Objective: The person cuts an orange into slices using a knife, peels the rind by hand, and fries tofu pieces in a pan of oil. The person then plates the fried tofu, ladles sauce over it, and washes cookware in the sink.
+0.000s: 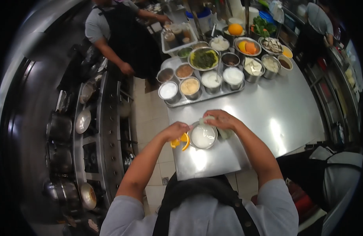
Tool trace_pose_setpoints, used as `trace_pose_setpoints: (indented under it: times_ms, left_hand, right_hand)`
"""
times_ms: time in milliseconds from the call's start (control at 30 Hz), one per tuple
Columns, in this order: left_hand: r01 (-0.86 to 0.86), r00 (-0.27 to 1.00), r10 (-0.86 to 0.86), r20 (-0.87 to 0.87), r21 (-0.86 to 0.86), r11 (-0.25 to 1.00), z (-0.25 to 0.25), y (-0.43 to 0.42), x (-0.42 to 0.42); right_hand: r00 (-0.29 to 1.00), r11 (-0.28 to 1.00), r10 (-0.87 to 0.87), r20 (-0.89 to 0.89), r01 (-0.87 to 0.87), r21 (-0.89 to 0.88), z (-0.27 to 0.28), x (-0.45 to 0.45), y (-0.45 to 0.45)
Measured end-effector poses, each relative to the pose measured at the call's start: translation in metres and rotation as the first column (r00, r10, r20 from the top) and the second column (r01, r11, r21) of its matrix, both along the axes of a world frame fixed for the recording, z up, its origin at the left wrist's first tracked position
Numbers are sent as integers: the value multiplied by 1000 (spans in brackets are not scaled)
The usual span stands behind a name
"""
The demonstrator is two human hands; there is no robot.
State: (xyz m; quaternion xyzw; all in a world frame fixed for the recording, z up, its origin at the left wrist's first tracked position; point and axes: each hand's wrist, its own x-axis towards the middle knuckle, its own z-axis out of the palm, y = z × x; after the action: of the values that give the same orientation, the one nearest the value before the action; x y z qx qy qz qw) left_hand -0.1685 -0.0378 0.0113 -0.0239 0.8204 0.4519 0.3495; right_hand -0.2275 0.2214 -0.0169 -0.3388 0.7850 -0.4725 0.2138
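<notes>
A round metal container [203, 136] with white contents stands on the steel table [268, 118], close to its near left corner. My left hand [176, 131] is closed at the container's left rim; what its fingers pinch is too small to name. Orange peel pieces [185, 141] lie just below that hand. At the container's upper right rim, my right hand [220, 119] is closed around a pale greenish thing [207, 118] that I cannot make out clearly. More of something pale shows under the right wrist.
A tray [207, 97] of several ingredient bowls stands beyond the container. A stove [106, 129] with pans runs along the left. One person [122, 35] stands at the upper left, another [318, 27] at the upper right, a third [327, 173] at the lower right.
</notes>
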Motion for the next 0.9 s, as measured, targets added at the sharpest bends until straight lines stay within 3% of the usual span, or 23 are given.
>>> trace_pose_setpoints:
  times_ms: [100,133,233,300,333,433,467,533,567,733,800,900]
  left_hand:
    - [-73,997,73,-2,-34,997,0,8,-2]
    - [-67,997,68,26,-30,997,-1,10,2]
    - [-252,967,250,47,41,967,-4,15,10]
    - [-306,950,302,77,46,951,-5,22,18]
    - [-359,930,353,97,52,932,-4,26,22]
    - [-480,876,468,116,117,869,-14,36,33]
    - [-465,884,453,118,109,878,-10,40,37]
    - [-554,828,524,202,138,821,-2,51,45]
    - [-541,836,512,200,134,830,-4,54,49]
    - [-542,811,450,375,191,818,1,62,64]
    - [-538,801,434,412,179,824,5,68,67]
    - [-553,780,431,454,176,815,11,78,74]
  right_hand:
    - [995,998,-56,87,53,28,13,1,-3]
    - [993,993,-115,15,115,-26,7,5,-8]
    - [961,961,-276,18,276,13,2,33,-5]
    - [826,820,-561,-42,563,106,2,61,-3]
    - [824,818,-565,-34,565,107,0,74,-5]
    - [593,595,-803,-59,804,-7,-12,117,-14]
    - [579,580,-814,-50,815,-6,-19,126,-20]
    - [443,466,-875,-195,880,-93,-27,140,-30]
    - [493,509,-856,-159,857,-84,-25,146,-29]
    - [470,482,-875,-117,867,-125,-35,173,-41]
    - [432,464,-874,-223,878,-117,-40,184,-49]
    - [483,508,-855,-190,853,-121,-37,200,-53]
